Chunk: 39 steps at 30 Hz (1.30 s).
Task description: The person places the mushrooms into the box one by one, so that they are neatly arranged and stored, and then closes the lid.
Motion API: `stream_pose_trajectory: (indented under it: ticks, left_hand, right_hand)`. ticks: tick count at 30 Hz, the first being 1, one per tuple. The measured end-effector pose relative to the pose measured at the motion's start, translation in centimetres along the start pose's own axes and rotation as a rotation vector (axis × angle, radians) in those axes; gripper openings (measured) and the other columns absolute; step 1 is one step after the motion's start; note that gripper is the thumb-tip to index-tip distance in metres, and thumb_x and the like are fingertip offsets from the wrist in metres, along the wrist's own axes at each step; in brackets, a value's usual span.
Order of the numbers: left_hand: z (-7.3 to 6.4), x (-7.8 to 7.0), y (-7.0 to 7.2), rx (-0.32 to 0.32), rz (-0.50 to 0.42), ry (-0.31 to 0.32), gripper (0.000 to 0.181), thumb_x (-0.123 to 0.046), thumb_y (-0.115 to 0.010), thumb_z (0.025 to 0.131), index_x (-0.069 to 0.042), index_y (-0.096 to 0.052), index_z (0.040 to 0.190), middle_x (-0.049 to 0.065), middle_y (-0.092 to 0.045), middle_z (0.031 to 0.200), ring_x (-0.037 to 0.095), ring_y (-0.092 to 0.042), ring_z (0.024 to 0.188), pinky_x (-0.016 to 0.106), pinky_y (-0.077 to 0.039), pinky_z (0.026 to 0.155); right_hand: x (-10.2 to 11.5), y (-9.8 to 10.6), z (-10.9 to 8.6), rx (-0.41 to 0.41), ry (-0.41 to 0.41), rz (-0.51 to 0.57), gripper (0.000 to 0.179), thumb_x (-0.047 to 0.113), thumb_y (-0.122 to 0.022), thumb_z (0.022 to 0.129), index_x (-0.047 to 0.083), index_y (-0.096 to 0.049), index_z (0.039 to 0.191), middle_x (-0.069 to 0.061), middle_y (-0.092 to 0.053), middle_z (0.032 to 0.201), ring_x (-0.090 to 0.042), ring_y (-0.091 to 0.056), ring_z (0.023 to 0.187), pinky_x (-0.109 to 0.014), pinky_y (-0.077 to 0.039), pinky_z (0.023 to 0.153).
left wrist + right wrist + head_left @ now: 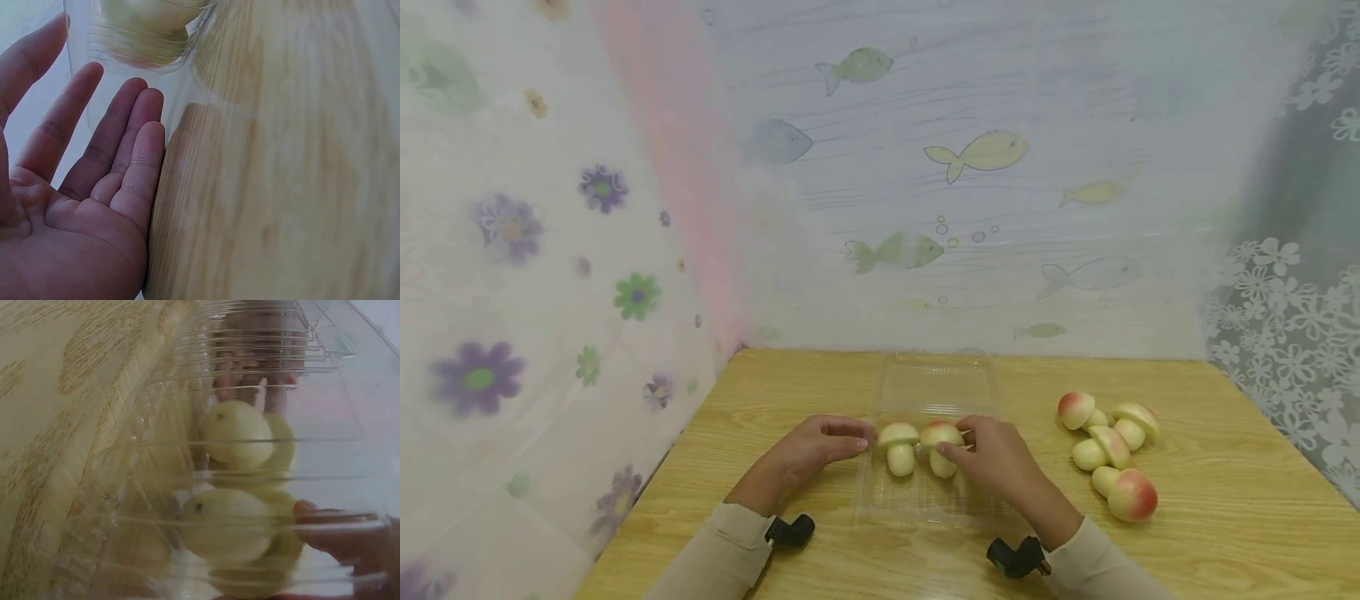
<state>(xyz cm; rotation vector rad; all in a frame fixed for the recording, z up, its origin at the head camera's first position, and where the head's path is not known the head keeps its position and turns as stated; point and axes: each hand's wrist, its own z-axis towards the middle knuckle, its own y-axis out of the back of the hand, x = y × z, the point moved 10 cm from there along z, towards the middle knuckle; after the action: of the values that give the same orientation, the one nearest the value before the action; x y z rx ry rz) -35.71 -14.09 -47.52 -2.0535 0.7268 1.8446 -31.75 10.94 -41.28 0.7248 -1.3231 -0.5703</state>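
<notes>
Left hand (pixel 808 456) fingers straight, relaxed, tips against clear plastic box (pixel 925 392) wall (holding nothing). Right hand (pixel 992 458) pinches mushroom (pixel 942 446) inside box, beside second mushroom (pixel 899 446), mid-table (pixel 820 383).

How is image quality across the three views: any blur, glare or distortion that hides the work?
Head view: sharp at centre, edges smeared and bent by the wide lens; the clear container barely shows. Left wrist view: left hand sharp, table soft. Right wrist view: ribbed plastic blurs both mushrooms and a fingertip.
</notes>
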Motion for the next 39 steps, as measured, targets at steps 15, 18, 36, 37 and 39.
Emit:
stream_pose_trajectory:
  ticks: [15, 18, 36, 37, 39]
  left_hand:
    - [0.15, 0.15, 0.14, -0.001, 0.003, -0.003, 0.047, -0.025, -0.074, 0.099, -0.005, -0.064, 0.140, 0.010, -0.065, 0.140, 0.023, -0.061, 0.130, 0.041, -0.050, 0.113]
    - [0.12, 0.05, 0.11, -0.003, -0.005, -0.001, 0.046, -0.024, -0.074, 0.099, -0.005, -0.064, 0.140, 0.010, -0.065, 0.140, 0.023, -0.061, 0.130, 0.040, -0.050, 0.113]
    - [-0.08, -0.03, 0.07, -0.025, -0.009, 0.010, 0.047, -0.024, -0.076, 0.097, -0.005, -0.066, 0.138, 0.009, -0.065, 0.140, 0.023, -0.060, 0.131, 0.041, -0.051, 0.112]
    - [-0.09, -0.03, 0.07, -0.025, -0.013, 0.010, 0.047, -0.024, -0.076, 0.097, -0.005, -0.065, 0.138, 0.009, -0.065, 0.140, 0.024, -0.060, 0.131, 0.041, -0.051, 0.112]
    - [-0.10, -0.03, 0.08, -0.025, -0.019, 0.010, 0.047, -0.024, -0.076, 0.097, -0.005, -0.065, 0.138, 0.009, -0.065, 0.140, 0.023, -0.060, 0.131, 0.041, -0.051, 0.112]
  right_hand:
    - [0.08, -0.20, -0.12, 0.018, 0.006, -0.015, 0.060, 0.035, -0.088, 0.084, 0.001, -0.068, 0.130, -0.013, -0.075, 0.116, -0.026, -0.073, 0.101, -0.041, -0.063, 0.077]
    - [0.04, -0.29, -0.14, 0.026, 0.009, -0.026, 0.063, 0.031, -0.090, 0.082, 0.000, -0.067, 0.131, -0.013, -0.076, 0.114, -0.026, -0.074, 0.101, -0.041, -0.063, 0.077]
    - [-0.12, -0.66, 0.01, 0.024, 0.011, -0.043, 0.063, 0.035, -0.088, 0.084, 0.000, -0.067, 0.132, -0.016, -0.074, 0.118, -0.027, -0.076, 0.098, -0.039, -0.064, 0.073]
    - [-0.14, -0.69, 0.01, 0.028, 0.010, -0.040, 0.063, 0.035, -0.088, 0.084, 0.000, -0.067, 0.132, -0.016, -0.074, 0.119, -0.027, -0.076, 0.098, -0.039, -0.064, 0.073]
    - [-0.19, -0.72, 0.01, 0.034, 0.007, -0.032, 0.063, 0.035, -0.088, 0.084, 0.000, -0.066, 0.133, -0.016, -0.074, 0.119, -0.027, -0.076, 0.099, -0.039, -0.064, 0.073]
